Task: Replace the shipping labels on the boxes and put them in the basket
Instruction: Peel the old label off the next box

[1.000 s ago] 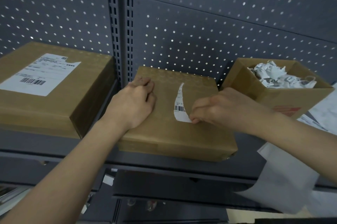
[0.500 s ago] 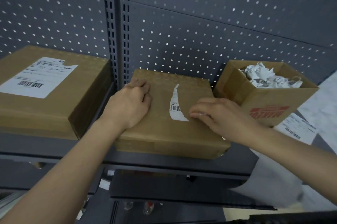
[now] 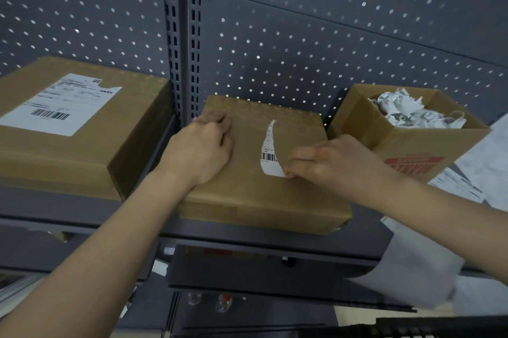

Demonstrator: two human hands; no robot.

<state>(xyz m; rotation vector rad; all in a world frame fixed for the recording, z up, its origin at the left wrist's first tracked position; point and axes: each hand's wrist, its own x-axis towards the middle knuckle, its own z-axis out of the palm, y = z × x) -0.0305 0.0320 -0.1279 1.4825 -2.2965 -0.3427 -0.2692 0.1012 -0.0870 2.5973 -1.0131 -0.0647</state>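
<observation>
A flat brown box lies on a dark metal shelf, in the middle. A thin torn label scrap with a bar code is stuck on top of the box. The rest of the box top is bare cardboard.

The left hand rests on the far left part of the box top. Its fingers are curled in, and its grip holds nothing. It just presses on the box.

The right hand is on the right part of the box top. Its grip is narrow. The fingertips pinch the bottom corner of the label scrap.

A bigger brown box sits on the shelf to the left, just beside the middle one. It has a big white shipping label on top, with a little bit torn off one corner.

An open box stands to the right, close to the middle box. It is full of crumpled paper bits.

Some printed paper sheets lie to the right of the open box. A grey wall with many small holes stands behind the boxes.
</observation>
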